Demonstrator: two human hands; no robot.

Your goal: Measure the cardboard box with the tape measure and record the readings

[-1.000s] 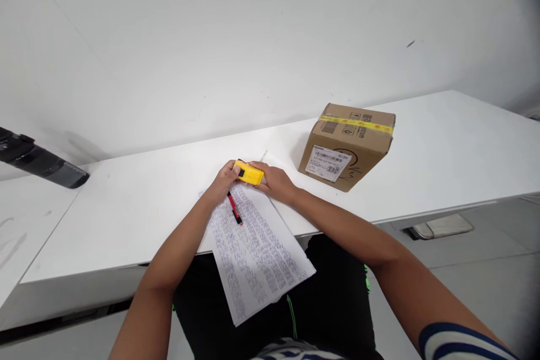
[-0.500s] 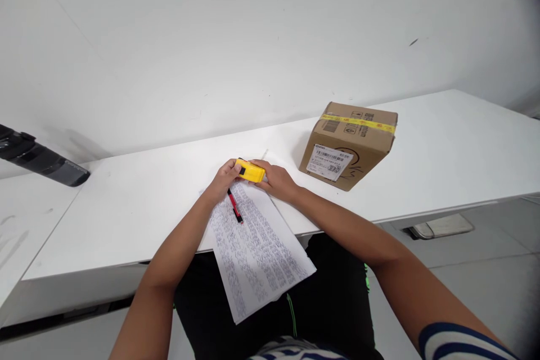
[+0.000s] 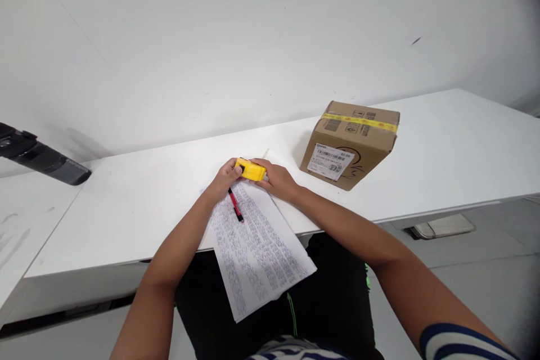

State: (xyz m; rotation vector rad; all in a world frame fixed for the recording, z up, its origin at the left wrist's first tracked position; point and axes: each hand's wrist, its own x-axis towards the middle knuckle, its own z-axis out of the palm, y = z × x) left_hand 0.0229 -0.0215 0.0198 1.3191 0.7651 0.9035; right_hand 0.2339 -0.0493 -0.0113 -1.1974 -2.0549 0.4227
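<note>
Both hands are closed on the yellow tool [image 3: 253,171] (a tape measure, by the look of it), held in front of the person just above the far end of the paper [image 3: 261,259]. The tool lies directly between the grips, neither hand clearly nearer: its long axis runs from side to side — left hand [image 3: 225,180] at one end, right hand [image 3: 278,181] at the other — with the right end angled slightly toward the person. The left thumb rests on the black part at the left end; the right fingers wrap the other end, though how firmly either hand presses cannot be told.

A red and black pen [image 3: 235,205] lies on the paper below the left hand, its far end close to that hand; whether they touch is unclear. The written sheet hangs partly over the near edge of the table [image 3: 139,202], above the lap. The box [image 3: 371,146] stands on the table to the right, nearer the right hand. At far left is a black bottle [image 3: 46,154].
</note>
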